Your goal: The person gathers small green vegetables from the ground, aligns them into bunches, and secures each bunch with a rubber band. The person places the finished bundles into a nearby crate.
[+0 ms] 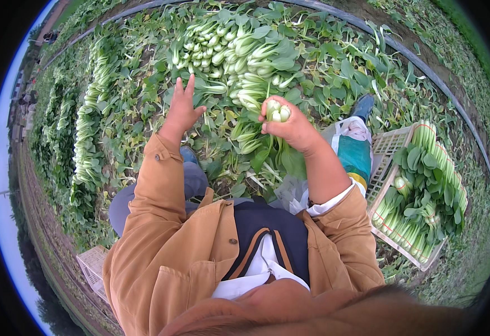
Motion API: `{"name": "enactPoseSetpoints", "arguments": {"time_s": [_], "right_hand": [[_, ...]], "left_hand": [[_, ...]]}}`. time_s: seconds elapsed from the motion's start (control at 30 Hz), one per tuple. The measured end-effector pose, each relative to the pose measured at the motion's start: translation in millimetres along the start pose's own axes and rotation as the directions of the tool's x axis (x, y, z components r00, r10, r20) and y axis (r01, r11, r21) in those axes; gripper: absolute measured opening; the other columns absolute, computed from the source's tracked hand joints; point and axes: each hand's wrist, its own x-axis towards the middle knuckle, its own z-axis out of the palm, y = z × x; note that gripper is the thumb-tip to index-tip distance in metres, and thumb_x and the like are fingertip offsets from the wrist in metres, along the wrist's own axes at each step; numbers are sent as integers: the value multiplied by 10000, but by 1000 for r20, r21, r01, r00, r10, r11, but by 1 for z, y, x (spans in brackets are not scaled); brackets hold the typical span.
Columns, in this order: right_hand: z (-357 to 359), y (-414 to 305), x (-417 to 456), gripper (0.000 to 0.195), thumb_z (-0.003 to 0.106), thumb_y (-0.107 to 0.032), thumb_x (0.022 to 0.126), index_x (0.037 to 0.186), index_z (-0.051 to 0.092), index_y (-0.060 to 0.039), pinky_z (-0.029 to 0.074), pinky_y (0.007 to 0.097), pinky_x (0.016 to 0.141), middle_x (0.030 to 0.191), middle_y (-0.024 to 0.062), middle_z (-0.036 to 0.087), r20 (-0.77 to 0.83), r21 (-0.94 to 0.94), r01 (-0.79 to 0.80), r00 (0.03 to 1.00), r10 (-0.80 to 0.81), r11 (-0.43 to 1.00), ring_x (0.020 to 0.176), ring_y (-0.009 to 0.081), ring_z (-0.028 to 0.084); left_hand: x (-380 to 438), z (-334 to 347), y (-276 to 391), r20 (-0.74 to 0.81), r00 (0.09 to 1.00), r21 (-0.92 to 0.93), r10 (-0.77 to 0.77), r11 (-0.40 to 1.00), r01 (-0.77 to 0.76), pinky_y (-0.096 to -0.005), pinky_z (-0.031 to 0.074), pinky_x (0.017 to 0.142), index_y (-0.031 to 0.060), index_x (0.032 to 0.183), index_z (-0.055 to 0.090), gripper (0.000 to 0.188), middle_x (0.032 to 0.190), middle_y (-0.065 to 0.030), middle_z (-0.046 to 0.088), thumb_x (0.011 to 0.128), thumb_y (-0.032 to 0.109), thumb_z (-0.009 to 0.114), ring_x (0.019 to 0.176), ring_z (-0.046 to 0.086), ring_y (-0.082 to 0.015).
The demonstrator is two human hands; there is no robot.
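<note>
Several stems of bok choy [277,111] are bunched in my right hand [292,128], their pale bases facing up and their leaves hanging below the fist. My left hand [184,106] is held out with fingers apart and nothing in it, just short of the big pile of bok choy [217,46]. That pile lies on the leafy ground ahead, mostly with white bases turned toward me. A smaller group of bok choy [247,136] rests on the ground just left of my right hand.
At right, a plastic crate [423,260] holds bok choy bundled with red ties. A long row of bok choy [87,126] lies at left. A dark hose [413,54] curves across the far ground. Another crate [95,264] stands behind my left elbow. Loose leaves cover the soil.
</note>
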Motion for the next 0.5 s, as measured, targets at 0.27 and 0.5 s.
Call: {"name": "enactPoseSetpoints", "arguments": {"time_s": [0.27, 0.5], "right_hand": [[12, -2, 0, 305, 767, -158, 908, 1140, 590, -68, 555, 324, 807, 1202, 101, 640, -85, 240, 91, 994, -72, 967, 886, 164, 660], [12, 2, 4, 518, 877, -324, 864, 1184, 561, -66, 501, 267, 838, 1068, 11, 626, -291, 279, 246, 943, -163, 928, 933, 101, 600]], "left_hand": [[-8, 6, 133, -10, 1000, -987, -15, 162, -8, -263, 473, 853, 53, 1261, 599, 341, 1168, -50, 657, 1054, 320, 640, 946, 597, -109], [-31, 5, 177, 15, 996, -714, 83, 699, -47, -274, 519, 803, 40, 1267, 629, 507, 1034, -40, 661, 855, 228, 858, 878, 608, -131]]}}
